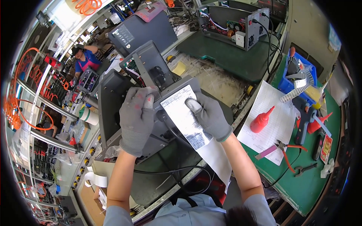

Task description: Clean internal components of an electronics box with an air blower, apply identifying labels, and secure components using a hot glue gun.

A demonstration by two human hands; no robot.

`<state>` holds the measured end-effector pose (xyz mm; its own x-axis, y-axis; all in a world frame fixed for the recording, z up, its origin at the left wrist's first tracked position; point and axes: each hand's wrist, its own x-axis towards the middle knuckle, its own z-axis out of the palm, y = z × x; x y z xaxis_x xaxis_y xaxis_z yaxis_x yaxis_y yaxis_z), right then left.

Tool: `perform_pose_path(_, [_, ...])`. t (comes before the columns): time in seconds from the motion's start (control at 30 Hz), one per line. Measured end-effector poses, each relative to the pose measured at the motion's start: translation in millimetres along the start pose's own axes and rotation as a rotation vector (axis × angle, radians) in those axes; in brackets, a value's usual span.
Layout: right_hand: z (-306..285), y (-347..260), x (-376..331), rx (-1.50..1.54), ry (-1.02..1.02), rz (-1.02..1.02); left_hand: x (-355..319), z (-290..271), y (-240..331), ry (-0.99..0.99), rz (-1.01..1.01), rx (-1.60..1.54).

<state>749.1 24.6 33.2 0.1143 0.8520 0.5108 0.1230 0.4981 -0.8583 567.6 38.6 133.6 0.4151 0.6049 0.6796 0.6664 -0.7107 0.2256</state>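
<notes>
Grey work gloves cover both my hands. My right hand pinches a long printed paper strip, thumb on its face and fingers behind. The strip's lower end hangs toward my lap. Beside it, my left hand is closed in a loose fist over the edge of a dark grey metal equipment housing; what its fingers hold, if anything, is hidden. The housing is open, with a green circuit board and wires inside. A black cable runs from its near panel, partly covered by the paper.
To the right, a green table bears a red squeeze bottle, orange-handled cutters, a wrench, a glue gun and a blue bin. Another open unit stands at the back. A co-worker is at far left.
</notes>
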Motion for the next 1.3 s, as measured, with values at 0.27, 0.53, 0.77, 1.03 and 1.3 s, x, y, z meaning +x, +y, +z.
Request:
perform_pose_path(0.27, [-3.1, -5.9, 0.5, 0.003, -0.012, 0.055, 0.0, 2.8, 2.0, 0.008, 0.015, 0.013])
perform_pose_path(0.53, [-3.8, -2.6, 1.1, -0.019, -0.008, 0.058, 0.3, 3.8, 4.2, -0.014, -0.019, -0.008])
perform_pose_path(0.77, [-4.2, -3.3, 1.8, -0.054, -0.017, 0.063, 0.1, 3.9, 2.9, -0.014, -0.02, -0.011])
perform_pose_path(1.03, [-3.1, -5.4, 2.3, -0.091, -0.014, 0.09, 0.6, 1.8, 4.1, -0.035, -0.033, -0.007])
perform_pose_path(1.3, [-2.4, -4.5, 2.7, -0.085, -0.003, 0.099, 1.4, -0.4, 3.6, -0.029, -0.039, 0.004])
